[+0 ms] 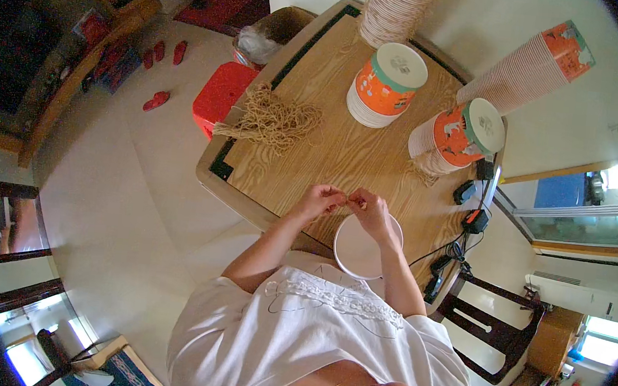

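The left hand (323, 199) and right hand (372, 210) pinch apparently a bit of twine at the white tub's (351, 252) far rim. Left beyond that tub, a twine heap (275, 120) seems unused; farther, a string-fringed stack (394, 13) looks finished.

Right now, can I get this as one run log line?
left hand: fingers pinched, beside right hand | right hand: fingers pinched, forearm over white round tub | held item: too small to tell | twine: loose pile on table

Four tub stacks (384, 93), one twine bundle (277, 120)
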Available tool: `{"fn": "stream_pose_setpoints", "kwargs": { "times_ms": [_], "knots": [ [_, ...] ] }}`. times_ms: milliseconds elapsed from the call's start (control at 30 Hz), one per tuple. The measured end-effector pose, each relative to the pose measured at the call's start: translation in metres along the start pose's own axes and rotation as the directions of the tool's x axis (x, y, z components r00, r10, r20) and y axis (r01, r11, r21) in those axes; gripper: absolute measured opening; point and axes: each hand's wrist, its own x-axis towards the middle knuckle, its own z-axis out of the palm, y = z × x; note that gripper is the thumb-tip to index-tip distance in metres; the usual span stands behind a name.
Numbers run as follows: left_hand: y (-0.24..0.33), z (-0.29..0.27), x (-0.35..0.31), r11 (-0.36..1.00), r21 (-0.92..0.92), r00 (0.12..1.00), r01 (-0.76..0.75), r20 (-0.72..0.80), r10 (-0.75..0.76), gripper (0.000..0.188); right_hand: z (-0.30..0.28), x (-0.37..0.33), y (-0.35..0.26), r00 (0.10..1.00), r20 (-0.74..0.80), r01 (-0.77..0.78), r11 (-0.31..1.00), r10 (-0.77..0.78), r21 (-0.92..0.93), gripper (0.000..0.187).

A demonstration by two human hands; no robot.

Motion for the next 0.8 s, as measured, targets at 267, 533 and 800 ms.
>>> {"fn": "stream_pose_setpoints", "kwargs": {
  "times_ms": [267,533,800],
  "knots": [
    [-0.002,-0.001,0.0,0.995,-0.099,1.0,0.015,0.01,-0.014,0.016,0.002,0.0,0.003,1.0,0.0,0.013,1.0,-0.013,-0.017,0.011],
    [-0.01,-0.005,0.006,0.997,-0.077,0.998,-0.029,-0.056,0.025,0.015,0.004,0.0,0.007,0.998,-0.002,0.055,0.997,-0.055,-0.046,0.009],
    [-0.008,-0.006,0.006,0.994,-0.013,0.992,-0.112,-0.054,0.111,0.018,0.003,0.0,0.005,0.997,-0.032,0.068,0.996,-0.07,-0.05,0.008]
  ]
}}
